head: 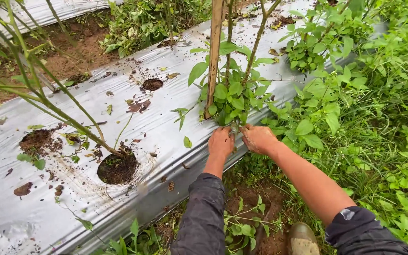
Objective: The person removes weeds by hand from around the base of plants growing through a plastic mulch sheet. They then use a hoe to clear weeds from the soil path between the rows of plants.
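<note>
My left hand (221, 142) and my right hand (257, 137) both reach to the base of a leafy green plant (232, 97) growing through silver plastic mulch (72, 208). The fingers of both hands are curled in among the lowest stems and leaves, and what they grip is hidden by the foliage. A wooden stake (213, 56) stands upright just left of the plant's stems. Both hands are soiled. My forearms wear dark sleeves, and the right one is pushed up.
Round planting holes (117, 168) with dark soil dot the mulch; one holds a thin slanting stem (67, 113). Dense weeds (378, 118) fill the right side. A muddy boot (302, 238) stands in the soil furrow below. Bare earth lies beyond the mulch at upper left.
</note>
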